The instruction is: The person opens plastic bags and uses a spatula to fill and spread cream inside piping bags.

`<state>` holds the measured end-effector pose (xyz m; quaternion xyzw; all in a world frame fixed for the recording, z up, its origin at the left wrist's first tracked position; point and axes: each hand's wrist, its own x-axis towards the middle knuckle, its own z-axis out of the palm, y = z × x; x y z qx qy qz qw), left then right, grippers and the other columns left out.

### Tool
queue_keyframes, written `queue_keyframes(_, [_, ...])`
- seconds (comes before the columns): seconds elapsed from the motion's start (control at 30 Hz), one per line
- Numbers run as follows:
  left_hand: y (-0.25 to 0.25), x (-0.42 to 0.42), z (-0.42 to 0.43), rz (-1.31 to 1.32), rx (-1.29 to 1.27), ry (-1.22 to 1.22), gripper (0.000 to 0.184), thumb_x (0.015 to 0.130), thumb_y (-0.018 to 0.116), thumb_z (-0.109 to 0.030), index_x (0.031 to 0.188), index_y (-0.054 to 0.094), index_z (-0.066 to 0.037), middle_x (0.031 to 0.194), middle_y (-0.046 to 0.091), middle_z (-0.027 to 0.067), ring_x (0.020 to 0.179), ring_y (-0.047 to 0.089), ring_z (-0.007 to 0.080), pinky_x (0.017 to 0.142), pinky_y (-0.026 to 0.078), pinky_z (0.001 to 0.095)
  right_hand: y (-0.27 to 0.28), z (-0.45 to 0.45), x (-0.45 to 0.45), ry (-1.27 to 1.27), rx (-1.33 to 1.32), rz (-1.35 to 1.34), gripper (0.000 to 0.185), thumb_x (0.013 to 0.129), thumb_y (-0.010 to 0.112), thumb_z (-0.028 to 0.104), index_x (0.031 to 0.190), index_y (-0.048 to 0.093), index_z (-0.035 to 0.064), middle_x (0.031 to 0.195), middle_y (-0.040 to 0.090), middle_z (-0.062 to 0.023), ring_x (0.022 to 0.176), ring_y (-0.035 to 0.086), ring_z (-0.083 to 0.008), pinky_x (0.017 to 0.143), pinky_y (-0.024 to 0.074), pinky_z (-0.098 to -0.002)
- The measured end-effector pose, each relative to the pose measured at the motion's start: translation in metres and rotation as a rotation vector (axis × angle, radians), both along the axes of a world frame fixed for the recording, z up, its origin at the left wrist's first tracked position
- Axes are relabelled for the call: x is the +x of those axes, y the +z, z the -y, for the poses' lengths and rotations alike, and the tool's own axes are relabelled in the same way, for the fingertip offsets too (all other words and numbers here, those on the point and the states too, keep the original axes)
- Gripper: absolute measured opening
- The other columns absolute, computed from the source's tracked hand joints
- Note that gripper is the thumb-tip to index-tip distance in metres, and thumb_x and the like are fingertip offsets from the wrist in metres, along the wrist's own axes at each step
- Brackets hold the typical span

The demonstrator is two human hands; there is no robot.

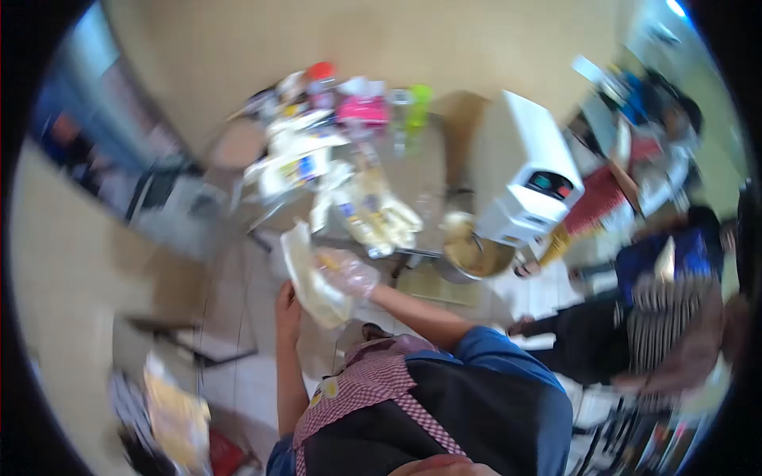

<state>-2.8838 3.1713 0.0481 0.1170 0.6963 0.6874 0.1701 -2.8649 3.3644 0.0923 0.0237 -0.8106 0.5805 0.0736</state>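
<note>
Right in front of the apron, here's the pale cream-coloured bag (313, 282), held up in the air on the near side of the surface (448, 155), tilted with its top leaning left. The right grip (347, 271), a hand in a clear plastic glove (361, 278), is closed on the bag's right side. And the left grip (287, 303), bare, is just beside the bag's lower left edge; from here I can't tell whether it touches, or how wide the fingers stand.

Over on the surface, quite a jumble! Pale packets (377, 210) with blue and yellow printing lie along the near edge, more white packaging (298, 166) spreads to their left, and farther back sit a red-topped container (321, 73), a bright pink pack (363, 111) and a green item (417, 107), too blurred to name. On the right looms a big white mixer (524, 170) with a green and a red button, and under its head a metal bowl (464, 278) with a brownish mix (468, 247) inside.

Far right, a person in a red garment (607, 194) is at work; nearer, another in a striped top (667, 321) is beside them. The wearer's own checked apron (357, 397) fills the near middle, blue sleeves either side.
</note>
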Motion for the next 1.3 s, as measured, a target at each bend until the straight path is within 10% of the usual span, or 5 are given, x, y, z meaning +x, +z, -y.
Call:
queue_keyframes(0.2, [0.005, -0.037, -0.087, 0.346, 0.229, -0.35, 0.031, 0.088, 0.049, -0.008, 0.118, 0.048, 0.001, 0.112, 0.054, 0.0067, 0.1, 0.052, 0.0142, 0.087, 0.041, 0.0271, 0.032, -0.065, 0.004, -0.177, 0.199, -0.261, 0.023, 0.076, 0.051, 0.017, 0.098, 0.052, 0.0097, 0.085, 0.055, -0.0152, 0.083, 0.056, -0.0327, 0.071, 0.0434, -0.0406])
queue_keyframes(0.9, [-0.09, -0.147, -0.242, 0.749, 0.235, -0.796, 0.029, 0.085, 0.056, -0.016, 0.11, 0.052, -0.002, 0.107, 0.056, 0.0084, 0.097, 0.054, 0.0171, 0.087, 0.043, 0.0305, 0.025, -0.111, 0.079, -1.261, 0.224, -0.154, 0.025, 0.073, 0.057, 0.017, 0.096, 0.053, 0.0095, 0.078, 0.059, -0.0122, 0.069, 0.058, -0.0286, 0.06, 0.0446, -0.0371])
queue_keyframes(1.03, [0.011, -0.092, -0.193, 0.855, 0.237, -1.097, 0.055, 0.085, 0.054, -0.01, 0.133, 0.028, -0.01, 0.126, 0.044, 0.0128, 0.107, 0.052, 0.0249, 0.095, 0.039, 0.0374, 0.032, -0.118, 0.079, -1.369, 0.225, -0.203, 0.021, 0.083, 0.055, 0.023, 0.095, 0.058, 0.0059, 0.085, 0.063, -0.0113, 0.077, 0.06, -0.0233, 0.067, 0.0474, -0.0354])
queue_keyframes(1.2, [0.056, -0.063, -0.171, 0.744, 0.278, -1.324, 0.08, 0.08, 0.057, -0.005, 0.142, 0.01, -0.019, 0.131, 0.041, 0.0129, 0.112, 0.049, 0.0259, 0.096, 0.039, 0.0405, 0.087, -0.096, 0.058, -1.396, -0.393, 0.064, 0.027, 0.085, 0.057, 0.026, 0.103, 0.056, 0.0061, 0.088, 0.061, -0.0069, 0.081, 0.057, -0.0165, 0.068, 0.0454, -0.0326])
queue_keyframes(1.3, [0.061, -0.07, -0.169, 0.65, 0.284, -1.266, 0.086, 0.076, 0.06, -0.004, 0.143, 0.008, -0.017, 0.129, 0.042, 0.0119, 0.111, 0.049, 0.0232, 0.094, 0.041, 0.0366, 0.046, -0.111, 0.04, -1.462, -0.089, -0.065, 0.032, 0.087, 0.05, 0.025, 0.116, 0.051, 0.0107, 0.093, 0.059, -0.0098, 0.084, 0.057, -0.0189, 0.073, 0.0458, -0.0347])
